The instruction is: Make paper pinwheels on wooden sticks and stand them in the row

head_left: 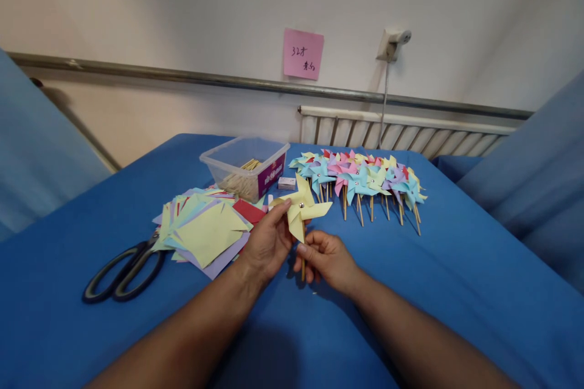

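Note:
A pale yellow paper pinwheel (298,211) with a silver pin at its centre is held upright in front of me. My left hand (270,242) is closed on the pinwheel's left side, the thumb against a yellow blade and the other fingers partly hidden behind it. My right hand (327,260) pinches the pinwheel's wooden stick (303,270) just below the blades. To the left lies a pile of cut paper sheets (210,231) in yellow, blue, purple and red. Several finished pinwheels (360,179) in mixed colours lie in rows at the back right, sticks toward me.
A clear plastic box (219,161) with wooden sticks (244,179) stands behind the paper pile. Beside it is a small white box (287,183). Black-handled scissors (123,270) lie at left, blades under the paper. A radiator (410,134) and wall border the blue table (438,292).

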The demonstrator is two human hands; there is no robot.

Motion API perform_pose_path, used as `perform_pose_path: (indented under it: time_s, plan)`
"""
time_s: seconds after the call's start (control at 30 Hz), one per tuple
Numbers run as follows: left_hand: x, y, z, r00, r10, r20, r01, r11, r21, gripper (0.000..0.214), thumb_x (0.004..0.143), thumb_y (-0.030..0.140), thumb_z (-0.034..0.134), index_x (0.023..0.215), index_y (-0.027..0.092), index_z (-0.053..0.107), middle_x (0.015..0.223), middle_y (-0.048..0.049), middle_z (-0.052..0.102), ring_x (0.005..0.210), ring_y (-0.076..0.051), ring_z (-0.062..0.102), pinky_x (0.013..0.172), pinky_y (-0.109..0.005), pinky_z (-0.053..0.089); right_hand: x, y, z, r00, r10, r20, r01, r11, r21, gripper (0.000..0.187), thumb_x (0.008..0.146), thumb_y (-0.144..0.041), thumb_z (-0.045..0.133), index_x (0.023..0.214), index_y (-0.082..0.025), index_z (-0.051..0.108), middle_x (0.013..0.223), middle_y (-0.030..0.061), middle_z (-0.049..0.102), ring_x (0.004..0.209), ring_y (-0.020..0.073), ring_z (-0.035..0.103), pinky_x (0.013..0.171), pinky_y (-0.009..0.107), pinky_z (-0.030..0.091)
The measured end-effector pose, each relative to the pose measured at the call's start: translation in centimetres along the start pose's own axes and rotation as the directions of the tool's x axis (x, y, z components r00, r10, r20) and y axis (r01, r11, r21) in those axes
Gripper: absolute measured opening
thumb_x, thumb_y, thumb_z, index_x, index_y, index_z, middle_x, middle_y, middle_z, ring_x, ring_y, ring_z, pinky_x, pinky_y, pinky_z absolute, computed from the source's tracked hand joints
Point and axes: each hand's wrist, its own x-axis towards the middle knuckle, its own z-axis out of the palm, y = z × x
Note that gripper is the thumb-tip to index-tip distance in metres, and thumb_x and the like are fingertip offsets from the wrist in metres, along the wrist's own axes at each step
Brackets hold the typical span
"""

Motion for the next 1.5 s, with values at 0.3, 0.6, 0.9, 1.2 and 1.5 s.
perform_pose_path:
  time_s: [0.3, 0.6, 0.9, 1.2, 1.5]
  plan:
    - [0.3, -0.3, -0.5, 0.992, -0.038, 0.124, 0.046, 0.997, -0.065, 0.013, 0.081, 0.023, 0.062, 0.091, 0.014, 0.061, 0.078, -0.0064, 0.069, 0.066, -0.017, 0.066, 0.057, -0.025, 0.053, -0.2, -0.7, 0.0, 0.999, -0.033, -0.034, 0.035, 0.998, 0.055, 0.036, 0.078, -0.052, 0.062, 0.075, -0.018, 0.05, 0.059, -0.0015, 0.066, 0.034, 0.0056, 0.051, 0.032, 0.015, 0.033]
    - [0.2, -0.5, -0.5, 0.985, -0.041, 0.17, 0.042, 0.999, -0.002, 0.016, 0.079, 0.028, 0.066, 0.082, 0.015, 0.056, 0.062, -0.0018, 0.063, 0.049, -0.014, 0.061, 0.043, -0.022, 0.05, -0.3, -0.8, 0.2, 0.999, -0.039, -0.033, 0.04, 0.999, 0.033, 0.037, 0.077, -0.052, 0.062, 0.076, -0.017, 0.051, 0.057, -0.0024, 0.065, 0.034, 0.0055, 0.05, 0.032, 0.015, 0.034]
    - [-0.2, -0.2, -0.1, 0.995, -0.041, 0.094, 0.039, 0.999, 0.025, 0.024, 0.076, 0.036, 0.067, 0.081, 0.014, 0.06, 0.063, -0.0043, 0.066, 0.048, -0.015, 0.06, 0.042, -0.023, 0.047, -0.1, -0.4, 0.0, 0.999, -0.033, -0.025, 0.033, 0.999, 0.015, 0.038, 0.075, -0.053, 0.064, 0.075, -0.018, 0.05, 0.058, -0.0025, 0.066, 0.035, 0.0061, 0.051, 0.033, 0.015, 0.033]
    - [-0.2, -0.4, 0.3, 0.999, 0.027, -0.026, -0.025, 0.997, 0.073, 0.019, 0.07, 0.026, 0.074, 0.079, 0.013, 0.063, 0.059, -0.0018, 0.064, 0.049, -0.012, 0.058, 0.046, -0.021, 0.045, -0.2, 0.2, 0.1, 0.999, -0.032, -0.043, 0.028, 0.996, -0.083, 0.037, 0.076, -0.054, 0.062, 0.075, -0.019, 0.05, 0.061, -0.0017, 0.065, 0.037, 0.0074, 0.05, 0.036, 0.018, 0.034]
    - [-0.2, -1.3, 0.6, 0.99, 0.04, -0.132, -0.021, 0.989, 0.147, 0.02, 0.066, 0.017, 0.075, 0.083, 0.011, 0.065, 0.068, -0.0046, 0.069, 0.055, -0.012, 0.061, 0.055, -0.023, 0.05, -0.4, -2.3, -2.7, 0.68, -0.578, -0.45, 0.277, 0.772, -0.572, 0.033, 0.089, -0.039, 0.048, 0.109, -0.02, 0.065, 0.114, 0.0099, 0.061, 0.108, 0.0221, 0.055, 0.09, 0.038, 0.045]
